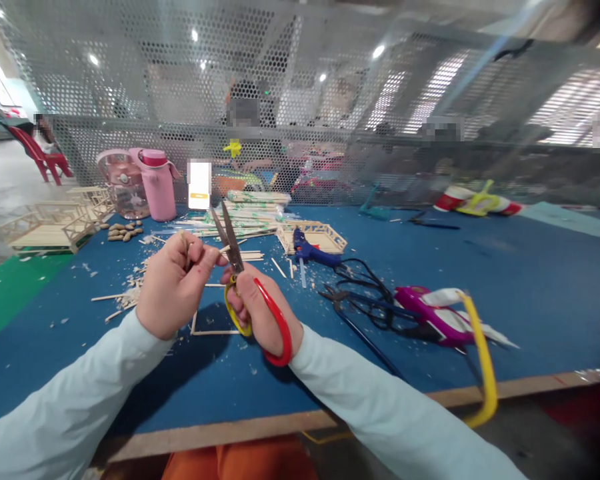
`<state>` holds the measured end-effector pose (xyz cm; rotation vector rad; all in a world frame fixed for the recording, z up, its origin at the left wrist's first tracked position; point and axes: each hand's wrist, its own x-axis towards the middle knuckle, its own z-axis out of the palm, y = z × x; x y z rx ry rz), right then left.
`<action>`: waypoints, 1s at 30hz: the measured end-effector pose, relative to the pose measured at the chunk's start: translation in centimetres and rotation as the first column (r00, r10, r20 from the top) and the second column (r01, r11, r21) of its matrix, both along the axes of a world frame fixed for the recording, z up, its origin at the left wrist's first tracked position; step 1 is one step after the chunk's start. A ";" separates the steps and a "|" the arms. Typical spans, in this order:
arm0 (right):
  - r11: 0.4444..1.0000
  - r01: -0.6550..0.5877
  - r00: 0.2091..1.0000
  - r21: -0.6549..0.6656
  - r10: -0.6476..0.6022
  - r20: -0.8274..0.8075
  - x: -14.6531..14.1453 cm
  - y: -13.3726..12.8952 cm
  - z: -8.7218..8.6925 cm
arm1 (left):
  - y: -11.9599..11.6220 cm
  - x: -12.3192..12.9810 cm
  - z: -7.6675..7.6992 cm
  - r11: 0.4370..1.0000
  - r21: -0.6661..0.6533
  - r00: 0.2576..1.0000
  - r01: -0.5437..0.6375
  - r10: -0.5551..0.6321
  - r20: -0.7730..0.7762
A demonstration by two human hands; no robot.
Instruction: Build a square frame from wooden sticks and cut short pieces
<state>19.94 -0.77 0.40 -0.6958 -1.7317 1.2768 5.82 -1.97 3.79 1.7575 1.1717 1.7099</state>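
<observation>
Clock centred on my scissors, 12 pointing away from me.

Right hand (263,307): fingers closed round the scissors (231,243), through red and yellow handles; blades parted, tips pointing towards 11-12. Left hand (173,283): finger and thumb pinched shut on a thin stick (224,249), its end between the blades.

Writing: phone (199,183) at 11, bright screen, orange bar low down, words too small to read. Stick packets (260,198) at 12 to 1, clear wrap with green print, also too small.

Close in: stick outline (215,332) at 7 on the blue tabletop (200,393), partly hidden by my hands and the scissors. Shavings (130,297) at 8, loose sticks among them.

Left side: peanuts (123,232) between 9 and 10; wooden model (55,230) beyond them. Pink bottle (160,190) at 10, overlapping the clear jug (125,180) in my view.

Right side: blue glue gun (315,253) at 3, lying against a small stick tray (323,239) and covering part of it. Pliers (337,300) between 3 and 4; black cable (375,277) looped just behind, crowding the space up to a purple-and-white tool (430,317). Pale blue sheet (570,219) farther out, near 3.

At 12, a perforated metal screen (180,100) stands across the view; people behind it, blurred.
</observation>
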 end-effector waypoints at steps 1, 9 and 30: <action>1.000 -0.013 1.000 0.014 0.013 -0.009 0.0 0.0 0.1 | 0.1 0.1 0.0 0.999 -0.023 0.998 0.027 -0.025 0.062; 0.996 -0.045 0.998 0.081 0.041 0.053 0.2 -0.2 0.4 | 0.2 0.2 -0.6 0.991 0.040 0.992 -0.128 0.127 0.026; 0.952 0.306 0.910 -0.029 -0.302 -0.285 0.7 0.9 2.2 | -0.5 1.8 -2.4 0.973 -0.207 0.992 0.098 -0.078 0.103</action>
